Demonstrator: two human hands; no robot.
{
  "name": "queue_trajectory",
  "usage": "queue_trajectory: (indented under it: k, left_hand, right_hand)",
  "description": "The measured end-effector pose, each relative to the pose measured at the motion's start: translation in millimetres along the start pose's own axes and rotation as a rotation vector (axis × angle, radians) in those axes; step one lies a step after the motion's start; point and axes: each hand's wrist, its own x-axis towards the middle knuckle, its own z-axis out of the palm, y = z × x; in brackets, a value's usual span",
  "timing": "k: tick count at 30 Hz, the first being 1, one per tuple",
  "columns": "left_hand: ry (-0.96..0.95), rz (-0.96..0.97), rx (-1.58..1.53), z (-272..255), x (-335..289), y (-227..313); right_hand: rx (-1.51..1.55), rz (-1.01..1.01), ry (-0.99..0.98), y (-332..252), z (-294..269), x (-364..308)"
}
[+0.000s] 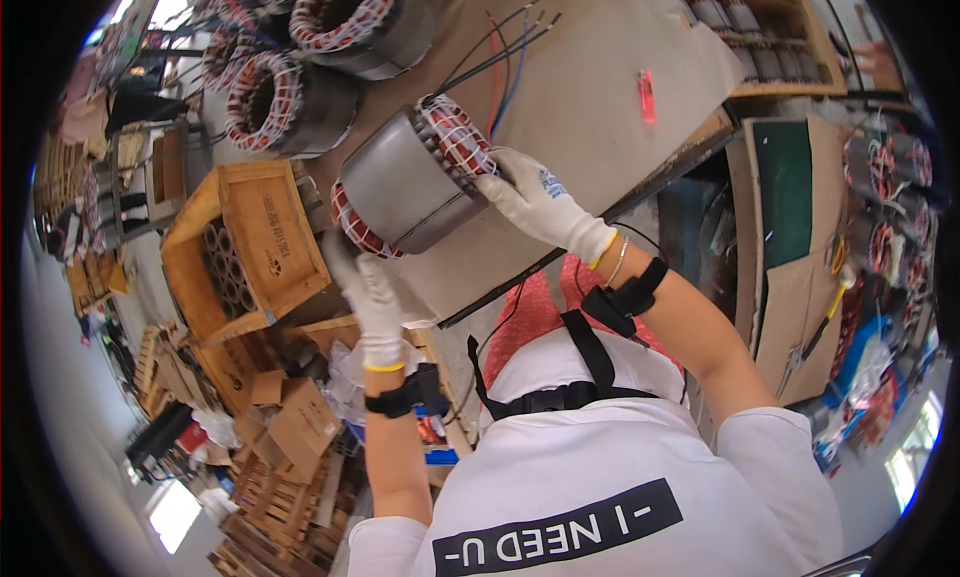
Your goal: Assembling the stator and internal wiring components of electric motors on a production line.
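Observation:
A motor stator (415, 182) lies on its side on the worktable, a grey steel cylinder with red windings laced in white cord at both ends. Black, red and blue lead wires (495, 62) run from its far end. My right hand (545, 205), in a white glove, grips the rim of the right-hand winding, with fingers partly hidden behind it. Close to the near left winding is my left hand (372, 299), also gloved. Its fingers are smeared by motion, so whether they touch the stator cannot be told.
More stators (345, 27) stand at the table's far left. A small red object (647, 95) lies on the tabletop (590, 97) to the right. Below the left side is a wooden crate (270, 232) holding tubes. A wooden rack (790, 87) of metal cylinders sits at far right.

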Motion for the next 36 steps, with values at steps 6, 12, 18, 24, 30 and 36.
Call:
queue_trajectory:
  k: [6, 12, 18, 24, 30, 36]
  left_hand:
    - [-0.232, -0.334, -0.003, 20.1, -15.6, 45.1]
    - [-0.308, -0.544, -0.080, -7.1, -54.1, 89.9]
    - [-0.552, -0.454, 0.091, -17.7, -28.8, 85.0]
    - [-0.244, -0.938, -0.443, -13.7, -7.7, 76.3]
    - [-0.336, -0.727, -0.353, -8.2, 11.6, 58.3]
    - [-0.246, -0.686, -0.119, 25.9, 56.5, 72.6]
  right_hand:
    - [-0.076, 0.015, 0.151, -2.8, -7.4, -32.7]
    - [0.049, 0.082, -0.004, -20.7, -22.4, -94.8]
    - [-0.059, -0.064, 0.017, -3.7, -45.6, -111.8]
    - [-0.095, -0.018, -0.075, -0.9, -55.0, -114.0]
    - [-0.139, -0.003, -0.210, 6.0, -53.5, -104.5]
    - [-0.226, 0.030, -0.191, 11.9, -47.6, -98.3]
